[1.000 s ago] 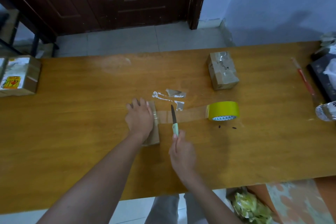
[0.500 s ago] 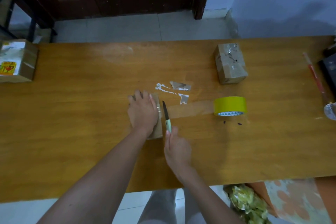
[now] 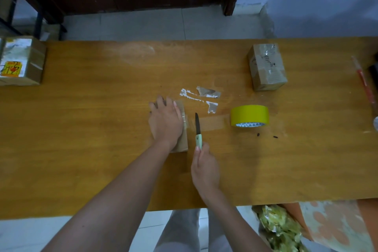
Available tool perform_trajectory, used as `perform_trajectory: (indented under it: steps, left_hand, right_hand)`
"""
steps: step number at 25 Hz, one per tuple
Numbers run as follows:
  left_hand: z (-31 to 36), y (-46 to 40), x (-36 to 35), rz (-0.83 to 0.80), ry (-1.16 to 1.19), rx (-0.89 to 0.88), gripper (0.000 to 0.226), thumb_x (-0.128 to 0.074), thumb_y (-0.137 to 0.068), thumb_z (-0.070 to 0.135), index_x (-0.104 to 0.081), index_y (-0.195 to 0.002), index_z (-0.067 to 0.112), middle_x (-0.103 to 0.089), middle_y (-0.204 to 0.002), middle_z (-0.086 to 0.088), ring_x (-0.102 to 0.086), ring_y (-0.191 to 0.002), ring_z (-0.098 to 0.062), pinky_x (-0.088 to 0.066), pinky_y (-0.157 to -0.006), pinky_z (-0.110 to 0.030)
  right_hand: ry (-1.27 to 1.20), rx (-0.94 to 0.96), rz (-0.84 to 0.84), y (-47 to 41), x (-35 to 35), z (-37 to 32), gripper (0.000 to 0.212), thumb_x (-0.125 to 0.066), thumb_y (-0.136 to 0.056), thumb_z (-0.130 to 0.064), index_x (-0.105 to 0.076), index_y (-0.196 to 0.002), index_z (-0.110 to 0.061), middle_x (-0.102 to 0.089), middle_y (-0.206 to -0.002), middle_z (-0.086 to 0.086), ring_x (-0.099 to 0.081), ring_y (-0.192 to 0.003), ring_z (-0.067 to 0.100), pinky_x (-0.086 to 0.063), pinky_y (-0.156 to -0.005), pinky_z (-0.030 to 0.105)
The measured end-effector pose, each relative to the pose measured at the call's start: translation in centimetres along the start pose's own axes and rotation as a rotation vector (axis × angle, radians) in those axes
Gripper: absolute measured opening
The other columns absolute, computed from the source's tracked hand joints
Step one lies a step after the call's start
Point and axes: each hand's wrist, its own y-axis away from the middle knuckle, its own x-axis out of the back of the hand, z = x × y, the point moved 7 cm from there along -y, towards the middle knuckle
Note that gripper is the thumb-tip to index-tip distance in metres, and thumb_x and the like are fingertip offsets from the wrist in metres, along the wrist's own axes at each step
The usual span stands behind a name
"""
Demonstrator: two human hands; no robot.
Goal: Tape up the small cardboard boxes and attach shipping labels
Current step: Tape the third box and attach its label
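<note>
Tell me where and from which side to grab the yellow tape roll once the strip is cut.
Grip the yellow tape roll across its two flat side faces, coming from above. It stands on edge on the table, curved band upward, so the top is free and its right side is unobstructed.

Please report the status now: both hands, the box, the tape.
Left hand flat on small box. Right hand grips knife, blade on tape strip running to yellow roll. Tape scraps nearby, not blocking.

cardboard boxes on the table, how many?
3. One under the left hand at centre; one at the far right, beyond the tape roll; one at the left edge, partly cut off. More may sit out of frame.
</note>
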Motion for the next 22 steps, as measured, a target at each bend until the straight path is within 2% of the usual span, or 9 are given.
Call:
perform_trajectory:
  steps: [5, 9, 13, 17, 22]
  left_hand:
    - [-0.3, 0.0, 0.2, -0.021, 0.012, -0.024, 0.038, -0.027, -0.103, 0.031, -0.054, -0.115, 0.007, -0.054, -0.121, -0.016, -0.050, -0.102, -0.032, -0.050, -0.068, -0.036]
    - [-1.6, 0.2, 0.6, -0.004, 0.000, -0.084, 0.039, -0.027, -0.102, 0.031, -0.055, -0.112, 0.006, -0.052, -0.119, -0.019, -0.049, -0.102, -0.034, -0.041, -0.069, -0.035]
    - [-1.6, 0.2, 0.6, -0.004, 0.006, -0.069, 0.039, -0.027, -0.102, 0.032, -0.054, -0.113, 0.007, -0.052, -0.121, -0.019, -0.049, -0.103, -0.034, -0.043, -0.069, -0.036]
    - [-1.5, 0.4, 0.7, 0.014, 0.015, -0.056, 0.038, -0.027, -0.102, 0.031, -0.054, -0.113, 0.006, -0.053, -0.118, -0.020, -0.051, -0.102, -0.035, -0.044, -0.064, -0.035]
    - [-1.4, 0.4, 0.8, 0.029, 0.015, -0.035, 0.038, -0.027, -0.102, 0.031, -0.054, -0.112, 0.006, -0.054, -0.118, -0.019, -0.051, -0.101, -0.035, -0.048, -0.064, -0.038]
  right_hand:
    - [-0.023, 0.019, -0.011, 0.5, 0.0, 0.2, 0.030, -0.028, -0.104, -0.036, -0.048, -0.117, -0.017, -0.059, -0.076, -0.002, -0.058, -0.059, 0.010, -0.052, -0.053, 0.029]
    - [-0.007, 0.058, -0.021, 0.7, 0.2, -0.3, 0.027, -0.030, -0.104, -0.034, -0.049, -0.113, -0.016, -0.059, -0.076, -0.002, -0.057, -0.058, 0.011, -0.047, -0.050, 0.028]
    - [0.024, 0.084, -0.019, 1.0, 0.1, -1.2, 0.030, -0.029, -0.104, -0.036, -0.048, -0.117, -0.017, -0.062, -0.078, -0.002, -0.059, -0.059, 0.011, -0.052, -0.053, 0.030]
    - [0.091, 0.095, 0.032, 0.9, 0.3, -1.6, 0.033, -0.027, -0.104, -0.038, -0.049, -0.119, -0.020, -0.057, -0.073, -0.008, -0.053, -0.054, 0.004, -0.038, -0.045, 0.016]
    - [0.198, 0.113, -0.022, 0.6, -0.6, -1.7, 0.032, -0.023, -0.105, -0.038, -0.043, -0.121, -0.018, -0.055, -0.069, -0.008, -0.054, -0.052, 0.006, -0.044, -0.046, 0.020]
